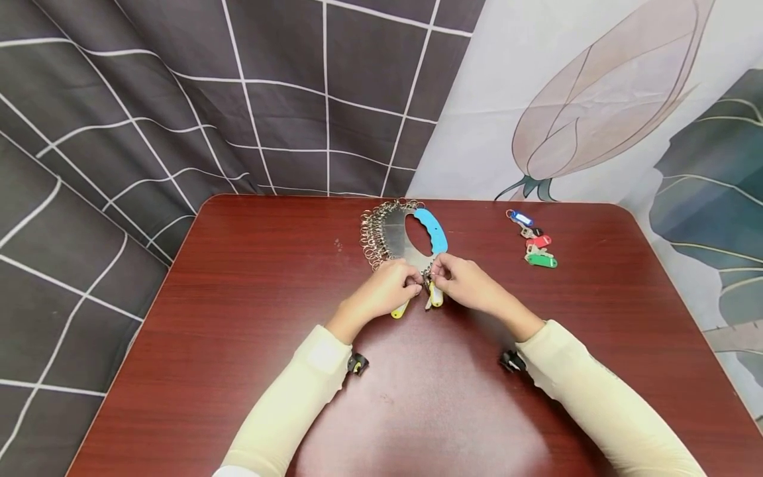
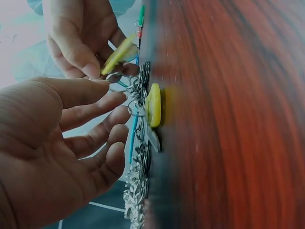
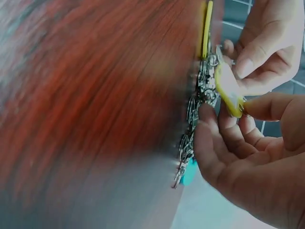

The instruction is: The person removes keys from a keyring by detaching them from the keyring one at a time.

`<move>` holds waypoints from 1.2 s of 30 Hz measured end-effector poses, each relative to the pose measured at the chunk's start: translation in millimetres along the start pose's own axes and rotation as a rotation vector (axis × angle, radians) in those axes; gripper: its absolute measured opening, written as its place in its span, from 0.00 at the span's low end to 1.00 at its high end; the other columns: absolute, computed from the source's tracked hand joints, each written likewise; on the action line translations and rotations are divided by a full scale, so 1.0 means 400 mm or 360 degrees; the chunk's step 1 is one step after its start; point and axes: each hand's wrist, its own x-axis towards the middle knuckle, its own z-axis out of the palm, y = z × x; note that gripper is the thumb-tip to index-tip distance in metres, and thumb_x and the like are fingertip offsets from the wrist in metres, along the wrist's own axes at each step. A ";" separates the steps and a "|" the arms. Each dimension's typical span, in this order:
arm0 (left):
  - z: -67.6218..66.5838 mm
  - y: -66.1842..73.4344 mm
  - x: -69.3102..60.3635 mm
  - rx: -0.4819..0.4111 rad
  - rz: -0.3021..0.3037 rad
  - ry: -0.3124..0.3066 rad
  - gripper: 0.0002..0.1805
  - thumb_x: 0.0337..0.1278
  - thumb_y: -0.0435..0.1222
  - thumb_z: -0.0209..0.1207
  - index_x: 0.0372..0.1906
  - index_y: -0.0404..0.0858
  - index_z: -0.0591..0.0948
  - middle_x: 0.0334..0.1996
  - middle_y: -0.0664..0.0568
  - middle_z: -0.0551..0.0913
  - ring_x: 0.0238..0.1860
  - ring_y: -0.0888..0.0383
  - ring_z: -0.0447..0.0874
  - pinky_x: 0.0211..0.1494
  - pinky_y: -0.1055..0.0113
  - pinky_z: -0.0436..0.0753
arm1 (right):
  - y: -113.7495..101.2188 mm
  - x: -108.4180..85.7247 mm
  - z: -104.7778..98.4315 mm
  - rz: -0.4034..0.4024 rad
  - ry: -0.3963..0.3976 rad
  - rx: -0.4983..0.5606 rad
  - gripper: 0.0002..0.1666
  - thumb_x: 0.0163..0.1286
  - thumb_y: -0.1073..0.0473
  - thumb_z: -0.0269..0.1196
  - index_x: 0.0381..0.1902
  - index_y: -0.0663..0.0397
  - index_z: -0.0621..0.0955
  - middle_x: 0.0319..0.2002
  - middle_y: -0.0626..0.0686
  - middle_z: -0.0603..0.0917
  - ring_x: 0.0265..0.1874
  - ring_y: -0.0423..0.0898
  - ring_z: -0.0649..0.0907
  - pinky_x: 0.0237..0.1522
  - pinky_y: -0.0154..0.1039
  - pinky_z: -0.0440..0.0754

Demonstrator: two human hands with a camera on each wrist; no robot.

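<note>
A curved metal plate (image 1: 402, 232) with a blue grip (image 1: 434, 232) lies on the table, its outer edge hung with many small metal rings (image 1: 372, 238). Close to its near end, my left hand (image 1: 387, 289) pinches a small metal ring (image 2: 113, 78) between thumb and finger. Facing it, my right hand (image 1: 467, 283) pinches a yellow key tag (image 3: 228, 90) at its ring end. A second yellow key tag (image 2: 154, 105) rests on the table under my left hand, a key (image 2: 151, 138) beside it. Fingers partly hide where the rings meet.
Farther right on the table lie a blue key tag (image 1: 521, 218), a red key tag (image 1: 539, 241) and a green key tag (image 1: 541, 261) with keys. A grid-patterned curtain (image 1: 286, 112) and a flower-patterned cloth (image 1: 477, 132) hang behind the table's back edge.
</note>
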 end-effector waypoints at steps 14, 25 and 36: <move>0.028 0.007 0.018 -0.0321 -0.0170 0.0093 0.04 0.64 0.32 0.65 0.37 0.36 0.88 0.32 0.50 0.83 0.39 0.57 0.79 0.47 0.69 0.76 | 0.018 0.008 -0.004 0.0022 -0.0154 0.0585 0.07 0.74 0.67 0.60 0.46 0.67 0.77 0.34 0.59 0.82 0.26 0.42 0.79 0.27 0.33 0.77; 0.036 0.016 0.024 -0.0356 -0.0216 0.0203 0.05 0.59 0.34 0.70 0.29 0.39 0.85 0.31 0.51 0.84 0.35 0.60 0.81 0.44 0.72 0.77 | 0.019 -0.003 -0.009 0.0082 -0.0108 0.0544 0.05 0.75 0.66 0.58 0.44 0.64 0.80 0.29 0.56 0.82 0.22 0.42 0.76 0.25 0.33 0.75; 0.044 0.002 0.030 -0.0535 -0.0182 0.0227 0.07 0.60 0.32 0.68 0.27 0.37 0.86 0.25 0.51 0.85 0.25 0.67 0.76 0.34 0.76 0.77 | 0.030 -0.011 -0.006 0.0059 -0.0036 0.0514 0.05 0.76 0.64 0.59 0.43 0.61 0.82 0.34 0.54 0.85 0.32 0.43 0.80 0.35 0.32 0.77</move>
